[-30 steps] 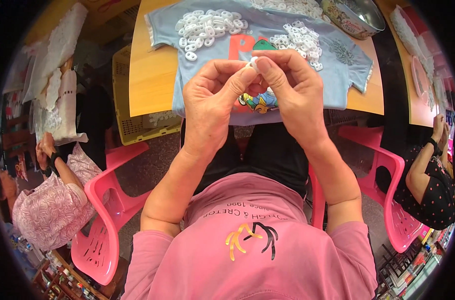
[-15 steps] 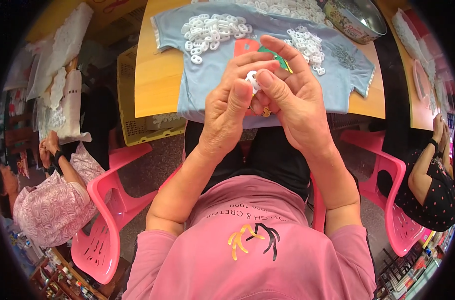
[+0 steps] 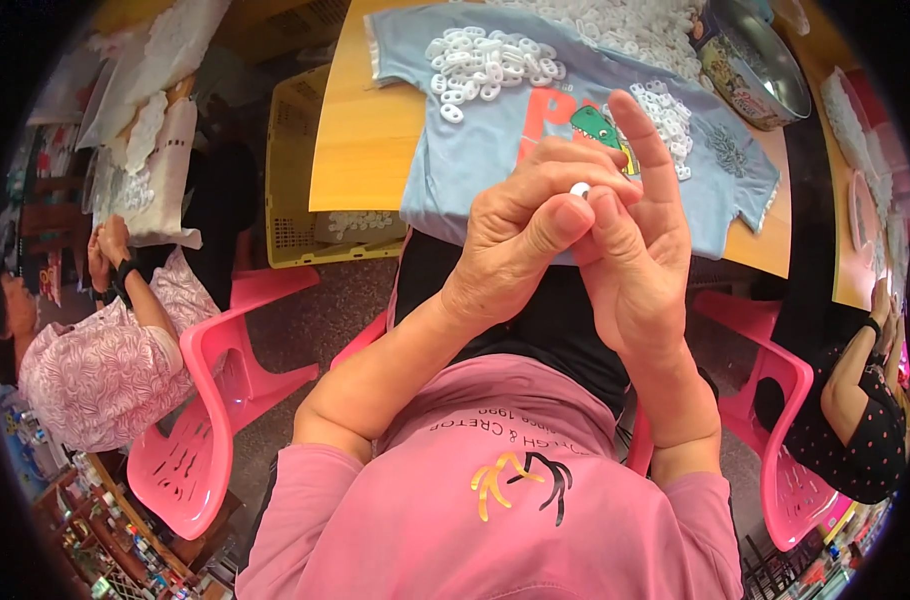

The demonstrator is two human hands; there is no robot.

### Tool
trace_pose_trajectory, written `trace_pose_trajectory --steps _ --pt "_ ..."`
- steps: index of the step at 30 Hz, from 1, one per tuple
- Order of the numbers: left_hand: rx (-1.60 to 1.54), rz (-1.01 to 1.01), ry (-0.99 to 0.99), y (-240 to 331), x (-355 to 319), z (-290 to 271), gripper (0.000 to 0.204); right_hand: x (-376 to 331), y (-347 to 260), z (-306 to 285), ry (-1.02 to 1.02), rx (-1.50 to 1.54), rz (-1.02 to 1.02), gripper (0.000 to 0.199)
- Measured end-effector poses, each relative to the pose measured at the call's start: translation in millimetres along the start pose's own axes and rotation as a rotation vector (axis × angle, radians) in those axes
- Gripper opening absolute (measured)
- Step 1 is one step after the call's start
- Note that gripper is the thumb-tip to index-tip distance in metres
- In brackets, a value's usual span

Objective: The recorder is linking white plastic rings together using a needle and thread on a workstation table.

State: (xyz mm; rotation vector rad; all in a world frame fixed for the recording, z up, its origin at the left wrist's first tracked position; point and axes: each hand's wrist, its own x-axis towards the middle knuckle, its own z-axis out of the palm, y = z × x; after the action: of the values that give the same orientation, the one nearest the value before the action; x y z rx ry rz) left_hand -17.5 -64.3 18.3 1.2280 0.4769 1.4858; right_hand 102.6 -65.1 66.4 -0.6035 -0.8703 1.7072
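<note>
We have now closed in around the white piece, mostly covering it: our left hand pinches it in its fingers beside our right hand, whose grip we cannot tell.

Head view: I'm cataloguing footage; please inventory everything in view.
Table: one, tan, ahead
Shirt: one, light blue, on table
Piece heaps: three, white, on shirt and its far edge
Held piece: one, white, before shirt
Tin: one, multicoloured, table's far right
Crate: one, yellow, left of table
Chairs: at least two, pink, either side
Co-workers: at least two, patterned tops, either side
Rim clutter: uncountable, mixed, edges
Person's top: one, pink, below
Left hand: one, bare, at piece
Right hand: one, bare, beside it
</note>
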Motion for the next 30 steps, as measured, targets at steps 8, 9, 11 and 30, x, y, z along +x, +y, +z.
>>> trace_pose_trajectory --steps 8,9,11,30 --pt "-0.107 0.023 0.100 -2 3 2 0.031 6 12 -7 -0.046 -0.077 -0.085 0.060" --pt "-0.124 -0.045 0.148 0 0 3 0.031 6 12 -7 -0.042 -0.048 -0.018 0.059" --pt "-0.147 -0.134 0.252 5 -5 3 0.032 11 16 -6 -0.022 -0.054 0.037 0.057" --pt "0.951 -0.330 0.934 34 -106 -229 0.050 53 -57 -114 0.049 -1.607 -0.355 0.012"
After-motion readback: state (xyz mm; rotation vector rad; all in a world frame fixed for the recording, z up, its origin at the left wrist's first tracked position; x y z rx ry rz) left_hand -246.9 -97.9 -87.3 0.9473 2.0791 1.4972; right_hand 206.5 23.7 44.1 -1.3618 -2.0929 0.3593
